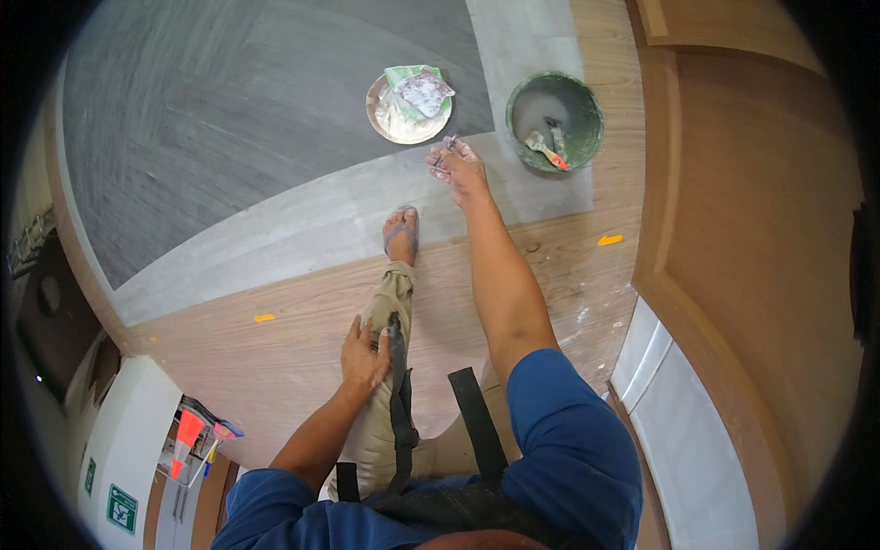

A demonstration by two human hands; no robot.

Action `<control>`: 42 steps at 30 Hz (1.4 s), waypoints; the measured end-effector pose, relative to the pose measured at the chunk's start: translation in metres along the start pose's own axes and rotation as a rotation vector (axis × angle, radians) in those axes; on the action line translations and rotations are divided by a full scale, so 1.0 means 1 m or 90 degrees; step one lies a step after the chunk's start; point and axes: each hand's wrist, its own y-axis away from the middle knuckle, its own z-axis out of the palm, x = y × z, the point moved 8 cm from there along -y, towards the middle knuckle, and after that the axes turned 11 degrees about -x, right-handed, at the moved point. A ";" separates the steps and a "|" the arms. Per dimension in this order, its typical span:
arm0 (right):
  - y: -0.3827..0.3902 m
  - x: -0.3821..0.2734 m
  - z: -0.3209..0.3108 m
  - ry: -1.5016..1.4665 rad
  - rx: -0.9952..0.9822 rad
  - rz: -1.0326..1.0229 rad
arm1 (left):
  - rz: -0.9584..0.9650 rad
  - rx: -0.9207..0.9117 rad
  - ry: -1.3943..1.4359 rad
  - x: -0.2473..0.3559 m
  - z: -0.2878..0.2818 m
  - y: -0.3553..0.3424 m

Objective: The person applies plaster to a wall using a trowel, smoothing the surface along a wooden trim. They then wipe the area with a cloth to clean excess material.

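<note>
Head cam: right hand (456, 167) stretches out over the pale floor strip, fingers pinched on a small tool (446, 148) I can't make out, right between the round plate of putty (403, 115) and the green bucket (555, 119) holding 2 scrapers. Left hand (364, 357) lies flat and open on the knee, gripping nothing

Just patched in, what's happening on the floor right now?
A person crouches on a wood-look floor. The right hand, smeared white, reaches out over the pale floor strip with a small tool in its grip. The left hand rests on the bent knee. Ahead lie a round plate of white filler with crumpled paper, and a green bucket holding two putty knives.
</note>
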 end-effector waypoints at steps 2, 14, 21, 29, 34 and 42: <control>0.007 -0.012 0.001 0.018 -0.012 -0.012 | 0.010 -0.008 0.016 -0.016 0.016 -0.006; 0.034 -0.103 -0.098 0.026 0.139 -0.134 | -0.008 0.020 -0.026 0.008 0.021 0.003; 0.129 -0.159 -0.139 0.699 0.427 -0.058 | 0.056 0.074 -0.047 0.021 0.006 0.000; 0.518 0.077 -0.222 0.637 0.519 0.200 | 0.287 0.030 -0.198 0.036 -0.084 0.012; 0.709 0.206 -0.175 0.650 0.508 0.433 | 0.201 -0.016 -0.382 -0.011 -0.175 0.039; 0.751 0.337 -0.059 0.376 0.605 0.266 | 0.246 0.009 -0.507 0.013 -0.229 0.067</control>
